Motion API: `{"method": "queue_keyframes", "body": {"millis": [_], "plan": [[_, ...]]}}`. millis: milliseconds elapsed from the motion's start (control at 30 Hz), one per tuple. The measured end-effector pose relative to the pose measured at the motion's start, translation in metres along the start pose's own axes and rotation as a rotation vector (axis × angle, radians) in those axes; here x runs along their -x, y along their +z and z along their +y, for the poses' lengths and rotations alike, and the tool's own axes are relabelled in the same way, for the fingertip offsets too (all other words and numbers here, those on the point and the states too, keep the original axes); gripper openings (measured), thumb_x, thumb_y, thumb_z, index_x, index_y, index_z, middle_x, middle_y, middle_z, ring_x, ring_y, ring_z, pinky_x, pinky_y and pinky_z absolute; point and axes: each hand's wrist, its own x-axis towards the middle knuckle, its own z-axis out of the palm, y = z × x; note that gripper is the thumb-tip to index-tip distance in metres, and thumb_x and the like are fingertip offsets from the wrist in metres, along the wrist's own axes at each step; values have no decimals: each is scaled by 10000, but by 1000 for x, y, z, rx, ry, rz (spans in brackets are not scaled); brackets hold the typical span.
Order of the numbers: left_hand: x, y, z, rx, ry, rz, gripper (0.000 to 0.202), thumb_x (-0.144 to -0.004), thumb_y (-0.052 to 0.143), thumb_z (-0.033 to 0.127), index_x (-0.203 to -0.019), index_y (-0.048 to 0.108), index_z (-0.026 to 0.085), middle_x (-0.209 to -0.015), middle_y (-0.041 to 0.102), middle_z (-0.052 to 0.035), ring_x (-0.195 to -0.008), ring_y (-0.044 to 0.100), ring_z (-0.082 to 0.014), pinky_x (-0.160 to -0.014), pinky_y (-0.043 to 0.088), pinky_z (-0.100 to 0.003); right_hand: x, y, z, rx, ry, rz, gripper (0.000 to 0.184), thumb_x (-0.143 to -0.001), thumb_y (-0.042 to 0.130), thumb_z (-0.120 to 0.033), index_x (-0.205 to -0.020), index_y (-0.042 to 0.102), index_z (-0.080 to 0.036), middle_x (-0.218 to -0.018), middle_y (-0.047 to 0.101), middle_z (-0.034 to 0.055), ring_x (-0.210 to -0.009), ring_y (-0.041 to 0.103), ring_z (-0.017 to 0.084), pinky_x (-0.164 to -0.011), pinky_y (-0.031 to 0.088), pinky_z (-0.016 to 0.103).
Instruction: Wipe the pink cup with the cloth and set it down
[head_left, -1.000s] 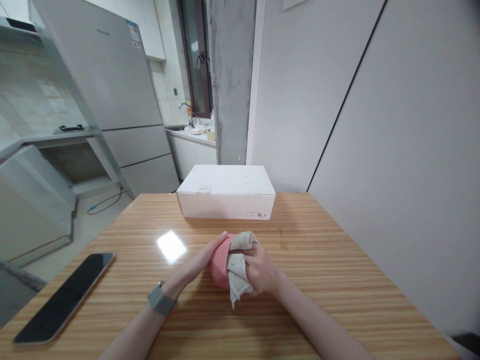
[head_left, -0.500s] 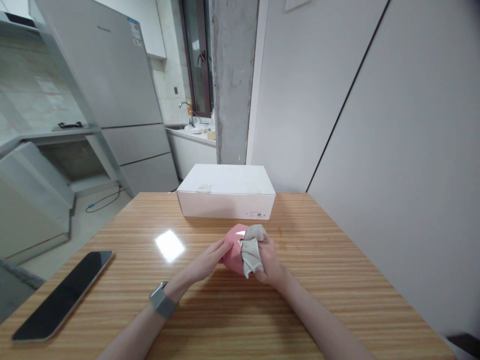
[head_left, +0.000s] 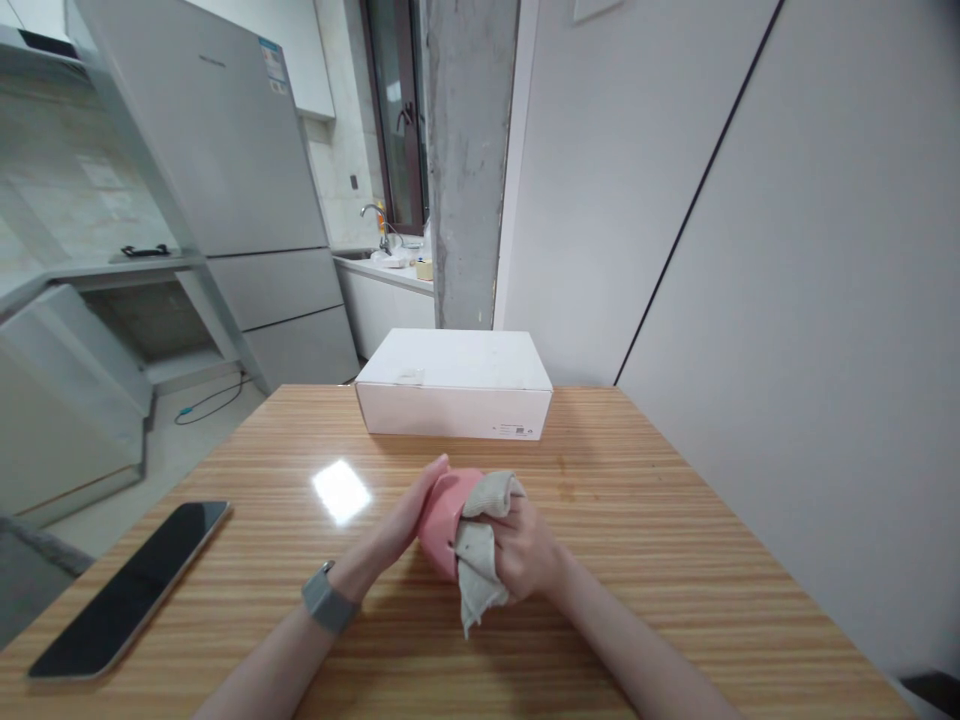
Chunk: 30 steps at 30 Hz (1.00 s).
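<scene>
A glossy pink bowl [head_left: 441,520] is tipped on its side just above or on the table, its opening facing right. My left hand [head_left: 401,518] cups the outer left side of it, with the fingers together along its wall. In my right hand [head_left: 531,552] a light grey cloth [head_left: 478,565] is bunched up and pressed at the bowl's mouth. One corner of the cloth hangs down below the rim. The right fingertips are hidden by the cloth and the bowl.
A white cardboard box [head_left: 454,410] stands at the far side of the wood-grain table [head_left: 645,520]. A dark smartphone [head_left: 131,590] lies at the left edge. Beyond are a fridge [head_left: 202,130], a concrete pillar [head_left: 471,160] and a white wall on the right.
The bowl has come nearer to me and a little left, turning in my hands. My left hand has shifted round its side, and the cloth hangs lower.
</scene>
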Motion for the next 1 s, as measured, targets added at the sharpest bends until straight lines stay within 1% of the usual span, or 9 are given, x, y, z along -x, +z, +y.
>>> {"method": "queue_keyframes", "body": {"millis": [100,267,467,567,667,767,867,933,1000], "plan": [[3,-1,6,-108,-35,-21,461,-830,532,547,-972,691,139,-1021,720,-44,-1075,592,-230,-1043,338,-330,0,4,-2,-18,-15,-22,332,-870,405,-335,-1016,645,-158,-793,682,81,-807,630,216,-838,467,390],[-1,-3,5,-207,1,-5,490,-844,500,552,-1039,681,140,-1134,684,-38,-1164,537,-232,-1099,270,-350,9,7,3,-50,78,11,370,-875,358,-409,-1033,641,-232,-796,676,55,-816,620,226,-835,451,411],[-2,-4,-3,-334,195,88,510,-861,480,538,-1121,640,130,-1284,590,-78,-1243,462,-256,-1132,209,-388,13,5,4,-52,226,-12,367,-876,308,-420,-905,630,-246,-680,613,41,-727,585,238,-770,437,403],[5,2,-2,-350,262,44,491,-873,487,508,-1235,574,188,-1353,531,-66,-1285,414,-260,-1132,205,-396,16,1,7,-49,320,4,363,-857,296,-447,-815,590,-239,-649,579,35,-687,568,240,-732,432,406],[6,8,-3,-222,203,-53,484,-875,507,480,-1299,512,248,-1364,518,-68,-1271,433,-269,-1072,306,-425,19,-2,12,-16,383,39,334,-858,282,-398,-762,548,-222,-646,570,44,-641,551,232,-654,430,385],[0,9,-8,-16,140,-64,438,-815,614,424,-1206,577,229,-1232,617,-69,-1160,533,-259,-961,412,-377,17,-5,15,45,320,71,302,-854,317,-376,-777,558,-211,-648,584,51,-637,559,230,-650,436,382],[-7,5,-12,140,122,32,339,-790,614,467,-942,668,169,-902,710,-39,-930,630,-210,-845,459,-305,8,-5,10,84,153,58,271,-849,382,-378,-823,594,-210,-693,630,61,-722,594,243,-731,451,401],[-7,2,-10,155,119,99,359,-805,576,505,-804,672,160,-749,699,-17,-817,640,-188,-807,463,-286,2,-2,3,99,40,53,252,-854,393,-319,-837,610,-191,-723,651,78,-758,605,241,-762,456,398],[-3,0,-4,91,71,116,341,-797,596,487,-779,683,158,-751,711,-19,-812,641,-197,-832,455,-297,-2,0,-4,104,-42,69,254,-855,382,-259,-813,613,-163,-716,655,92,-723,605,228,-746,465,383]]}}
